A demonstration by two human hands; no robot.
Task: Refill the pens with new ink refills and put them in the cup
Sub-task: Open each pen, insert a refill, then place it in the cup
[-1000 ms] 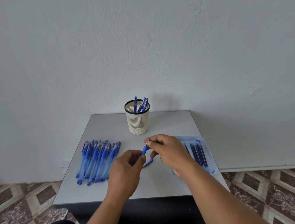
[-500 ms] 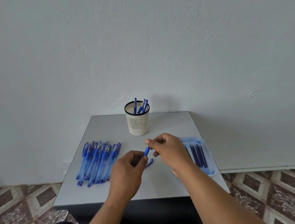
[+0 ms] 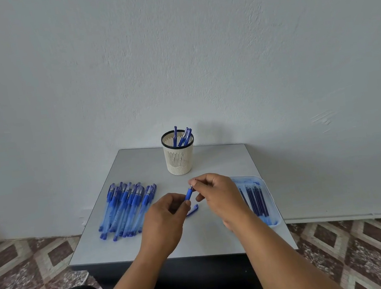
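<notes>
With left hand (image 3: 164, 217) gripping the pen (image 3: 188, 194), right hand (image 3: 216, 193) pinching its tip, we should twist straight, keeping the pen steady.

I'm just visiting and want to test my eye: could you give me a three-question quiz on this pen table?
1. True or false: the cup already holds some pens.
2. Which hand pinches the tip end of the pen being worked on: A left hand, B right hand?
3. Fill in: the loose cap lies on the ___.

Key: 1 true. 2 B. 3 table. Spare refills wait in the tray on the right; the pile of pens lies on the left.
</notes>
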